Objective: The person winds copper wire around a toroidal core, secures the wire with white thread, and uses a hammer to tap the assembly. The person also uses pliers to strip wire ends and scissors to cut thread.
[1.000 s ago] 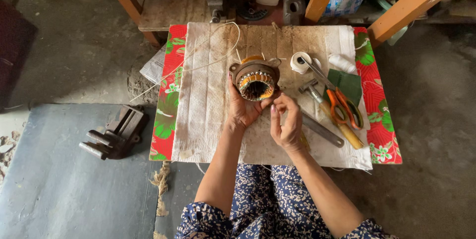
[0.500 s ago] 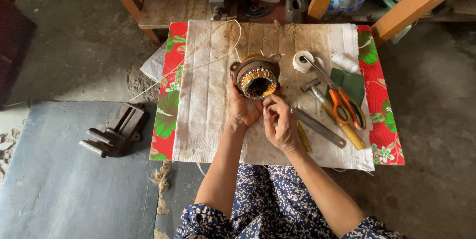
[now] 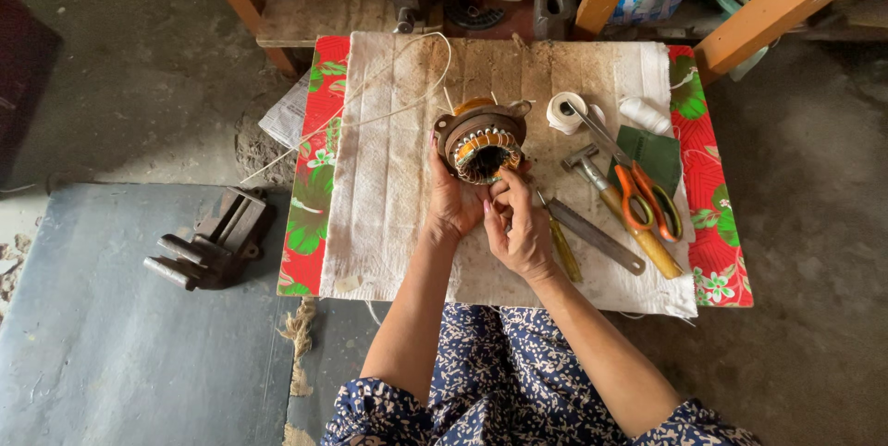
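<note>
Motor stator [image 3: 481,143] in both hands' grip

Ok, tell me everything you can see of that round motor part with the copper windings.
The motor stator is a round, dark, rusty-looking metal ring with orange copper coils bound by pale ties around its open centre. It stands tilted on the white cloth, opening facing the camera. The left hand cups its lower left side; the right hand touches its lower rim with its fingers. Pale string trails from it to the left.
</note>
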